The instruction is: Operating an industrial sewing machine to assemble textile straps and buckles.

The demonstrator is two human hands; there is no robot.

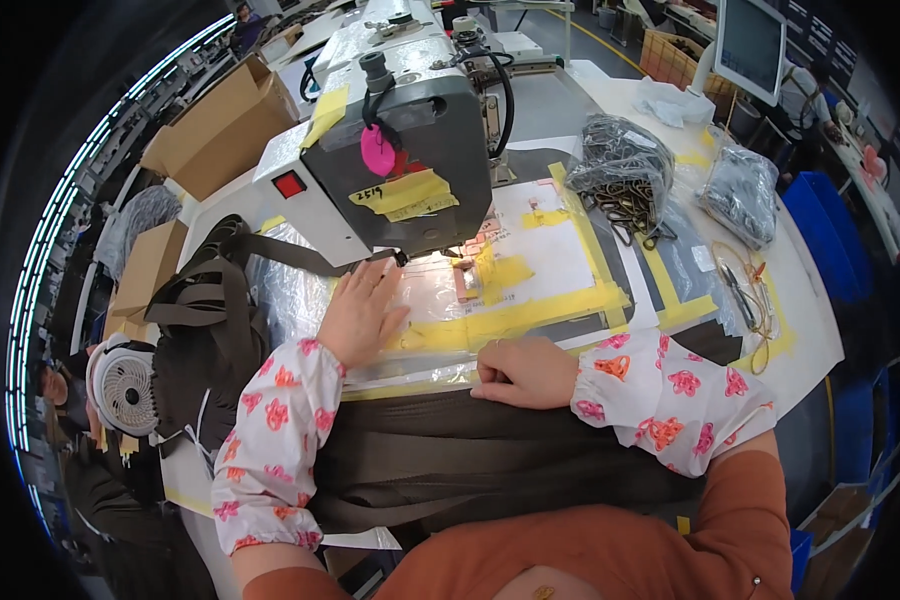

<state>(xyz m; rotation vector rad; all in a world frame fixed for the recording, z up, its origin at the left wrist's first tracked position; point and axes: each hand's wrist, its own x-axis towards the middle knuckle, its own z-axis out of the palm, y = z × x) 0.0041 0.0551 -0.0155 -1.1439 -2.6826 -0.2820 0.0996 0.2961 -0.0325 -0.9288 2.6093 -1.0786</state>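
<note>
Dark olive webbing straps (490,450) piled at lower centre, under both forearms. Left hand (362,312) spread flat, gripping nothing, on clear plastic sheet (300,290) mid-frame below grey sewing machine (400,150). Right hand (525,372) curled, pinching sheet's taped near edge, centre-right.

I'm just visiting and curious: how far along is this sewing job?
Set up, it seems: a clear template edged with yellow tape lies under the sewing machine. In hand: the left hand presses flat on the template, and the right hand, fingers curled, rests at its near edge. Left: olive webbing straps are piled at the left, with bagged metal rings beyond. Stitches are too small to see.
</note>
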